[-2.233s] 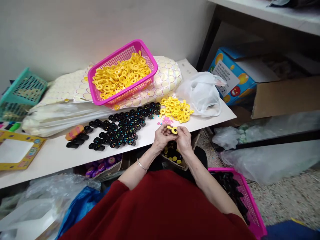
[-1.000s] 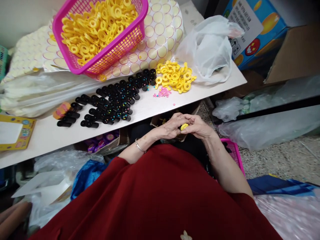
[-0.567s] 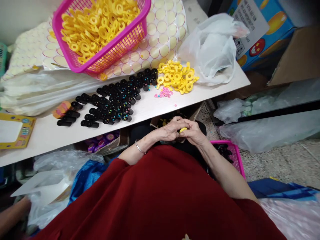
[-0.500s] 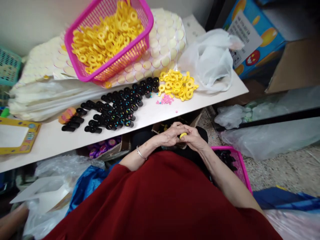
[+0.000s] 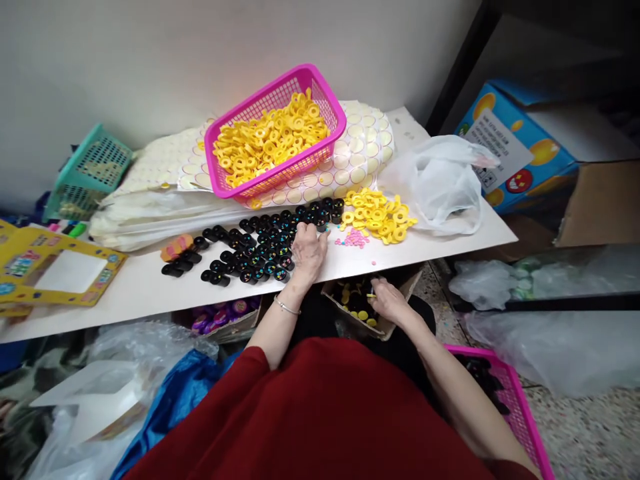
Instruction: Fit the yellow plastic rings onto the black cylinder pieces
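Observation:
My left hand point(image 5: 309, 252) is on the table at the right edge of the rows of small black plastic cylinders point(image 5: 260, 257), many with coloured bits in their tops. Its fingers are curled together; what they pinch, if anything, is hidden. Just right of it lie small pink pellets point(image 5: 353, 238) and a heap of yellow ring-ended plastic pieces point(image 5: 383, 217). Below the table edge, my right hand point(image 5: 390, 301) is closed on a small yellow round piece point(image 5: 371, 295). It hovers over an open cardboard box point(image 5: 385, 328) of black and yellow parts.
A pink basket point(image 5: 220, 180) full of yellow rings rests on sticker sheets point(image 5: 370, 133) at the back. A white plastic bag point(image 5: 443, 187) sits at the table's right end. Low on the right is another pink basket point(image 5: 525, 407) with black parts. A yellow carton point(image 5: 100, 287) lies left.
My hands were together over my lap around a yellow piece. Now they are apart: the left has moved up onto the table, the right is over the cardboard box. The view has tilted up.

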`<state>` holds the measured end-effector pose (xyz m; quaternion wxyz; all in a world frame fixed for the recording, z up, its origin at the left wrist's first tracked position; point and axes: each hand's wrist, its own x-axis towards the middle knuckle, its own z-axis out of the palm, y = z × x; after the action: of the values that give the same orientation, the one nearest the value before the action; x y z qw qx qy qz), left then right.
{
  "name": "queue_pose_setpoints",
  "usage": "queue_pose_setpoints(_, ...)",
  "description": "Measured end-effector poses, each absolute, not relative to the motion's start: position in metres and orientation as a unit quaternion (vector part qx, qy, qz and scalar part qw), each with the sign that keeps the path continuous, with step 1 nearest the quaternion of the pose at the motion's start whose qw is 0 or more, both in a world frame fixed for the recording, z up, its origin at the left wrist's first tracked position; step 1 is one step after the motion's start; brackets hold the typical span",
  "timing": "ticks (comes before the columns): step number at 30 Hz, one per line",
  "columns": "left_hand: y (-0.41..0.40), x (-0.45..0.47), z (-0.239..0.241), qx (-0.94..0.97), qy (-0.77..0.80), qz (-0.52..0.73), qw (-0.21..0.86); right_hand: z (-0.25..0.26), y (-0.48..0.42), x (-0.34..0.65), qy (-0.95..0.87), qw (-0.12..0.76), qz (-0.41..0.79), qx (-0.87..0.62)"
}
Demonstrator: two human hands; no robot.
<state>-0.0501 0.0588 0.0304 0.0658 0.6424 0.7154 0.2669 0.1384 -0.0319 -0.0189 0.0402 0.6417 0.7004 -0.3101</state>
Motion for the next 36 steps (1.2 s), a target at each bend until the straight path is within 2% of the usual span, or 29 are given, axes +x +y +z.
queue_pose_setpoints(3, 0.069, -0.042, 0.035, 0.638, 0.743, 0.198, 0.049, -0.006, -0.035, 0.150, 0.705, -0.014, -0.337, 0.624)
queue_pose_setpoints(6, 0.075, -0.037, 0.037, 0.637, 0.751, 0.168, 0.040, 0.007, -0.036, 0.161, 0.686, -0.154, -0.375, 0.605)
queue_pose_setpoints(8, 0.078, -0.036, 0.038, 0.639, 0.752, 0.154, 0.036, 0.012, -0.033, 0.163, 0.663, -0.254, -0.342, 0.616)
queue_pose_setpoints(10, 0.079, -0.036, 0.038, 0.644, 0.750, 0.146, 0.036, 0.015, -0.025, 0.160, 0.651, -0.304, -0.281, 0.636)
queue_pose_setpoints(12, 0.080, -0.036, 0.037, 0.650, 0.744, 0.148, 0.034, 0.015, -0.016, 0.154, 0.658, -0.302, -0.228, 0.651)
queue_pose_setpoints(17, 0.085, -0.035, 0.032, 0.641, 0.748, 0.171, 0.036, 0.015, -0.001, 0.136, 0.702, -0.174, -0.128, 0.678)
queue_pose_setpoints(20, 0.085, -0.036, 0.033, 0.636, 0.748, 0.185, 0.035, 0.013, 0.000, 0.133, 0.713, -0.150, -0.100, 0.678)
queue_pose_setpoints(25, 0.062, -0.039, 0.037, 0.682, 0.666, 0.295, 0.065, 0.010, -0.005, 0.140, 0.708, -0.186, -0.123, 0.670)
queue_pose_setpoints(31, 0.035, -0.024, 0.012, 0.727, 0.520, 0.376, 0.244, 0.001, -0.004, 0.143, 0.701, -0.227, -0.135, 0.663)
queue_pose_setpoints(36, 0.036, -0.013, -0.014, 0.662, 0.498, 0.420, 0.370, 0.001, -0.002, 0.142, 0.653, -0.411, -0.140, 0.621)
